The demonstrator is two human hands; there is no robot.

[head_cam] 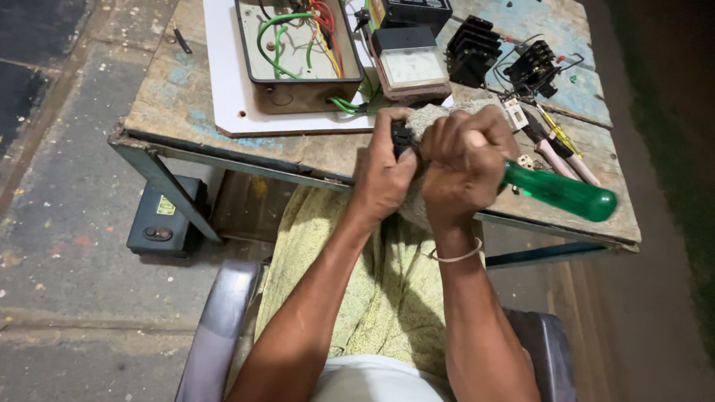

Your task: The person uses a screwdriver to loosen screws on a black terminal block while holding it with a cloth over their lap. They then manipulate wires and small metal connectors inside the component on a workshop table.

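A small electrical repair workshop, by every sign. Worn wooden table (186, 89) with chipped blue paint as the landmark. On it, an open metal box (298, 56) full of green, red and yellow wires, a panel meter (410, 67) just right of the box, a black heat sink (473, 48) and screwdrivers (558, 145) farther right. Below the table's left end, a dark battery-like unit (165, 217) on paint-spattered concrete floor (67, 149).
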